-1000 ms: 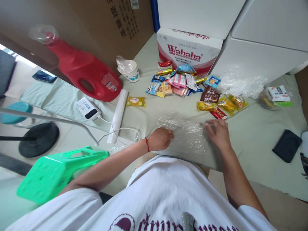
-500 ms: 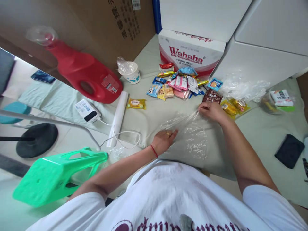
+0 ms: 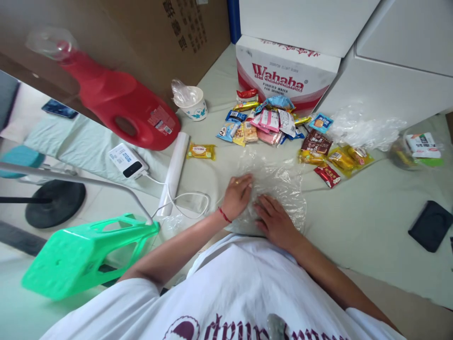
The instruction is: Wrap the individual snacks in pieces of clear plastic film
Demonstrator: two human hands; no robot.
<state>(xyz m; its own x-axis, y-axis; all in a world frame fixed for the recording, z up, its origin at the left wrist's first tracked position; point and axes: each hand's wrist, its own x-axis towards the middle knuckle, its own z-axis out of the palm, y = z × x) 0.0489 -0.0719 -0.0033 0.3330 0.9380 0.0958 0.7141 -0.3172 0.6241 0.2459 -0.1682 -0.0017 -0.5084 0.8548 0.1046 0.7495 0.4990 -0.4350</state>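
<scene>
Cloth-covered bench [image 3: 371, 203], wrapped snacks [image 3: 269, 121] at upper centre before a white-and-red carton [image 3: 283, 78], clear plastic [image 3: 283, 177] spread at the frame's centre, right hand [image 3: 278, 221] laid flat on it, left hand [image 3: 239, 194] just beside, fingers half-curled over it, whether pinching unclear.

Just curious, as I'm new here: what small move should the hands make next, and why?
Perhaps the right hand should smooth the clear plastic outward, with the left hand steadying it: both hands are over the plastic, and creases show on its right side.
</scene>
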